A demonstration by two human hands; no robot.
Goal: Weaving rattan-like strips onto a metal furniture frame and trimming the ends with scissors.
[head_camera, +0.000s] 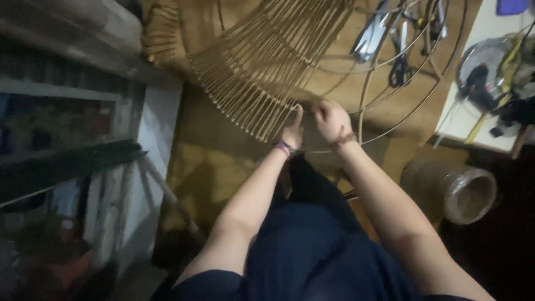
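Observation:
A round metal wire frame (369, 95) lies on a wooden table, partly wrapped with tan cord strands (251, 72) that fan out from the centre to the rim. My left hand (293, 129) rests at the rim where the last strands end, fingers pinched against the cord. Close to its right, my right hand (331, 119) is closed on a cord strand at the bare rim wire. Both wrists wear bracelets.
Scissors (399, 66) and pliers (369, 34) lie on the table beyond the frame. A big spool of tan cord (452, 192) sits at my right on the floor. A white tabletop (484, 111) with a glue gun and clutter is at the far right. Shelves stand left.

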